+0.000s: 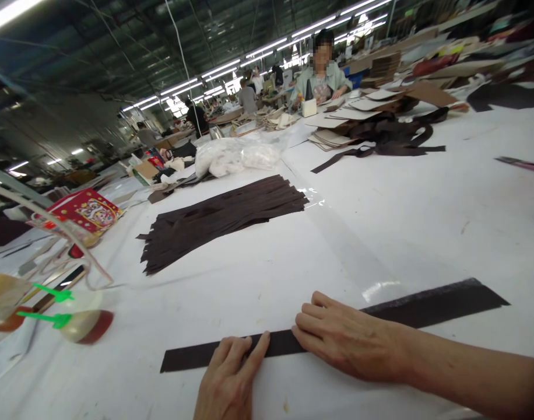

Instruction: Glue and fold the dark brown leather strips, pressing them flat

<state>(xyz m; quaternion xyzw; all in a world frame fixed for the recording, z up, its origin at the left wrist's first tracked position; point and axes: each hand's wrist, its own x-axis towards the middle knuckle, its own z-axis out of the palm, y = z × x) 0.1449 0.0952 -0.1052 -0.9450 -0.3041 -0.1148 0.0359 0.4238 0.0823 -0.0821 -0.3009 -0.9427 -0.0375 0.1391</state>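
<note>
Dark strip (281,343) runs under the left hand (229,373), half open and seemingly just pressing, and the right hand (348,338), fingers bent, pinch unclear. This step looks like flattening; the next move calls for even pressure.

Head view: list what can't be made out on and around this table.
All in the head view:
Middle of the dark strip: hidden under the right-hand grip.
Left forearm, behind the left-hand grip: cut off by the bottom edge.
Lower layers of the strip pile: covered by the strips on top.
Pointed tool: one end cut off by the right edge.
People at the back: too small and blurred.
</note>
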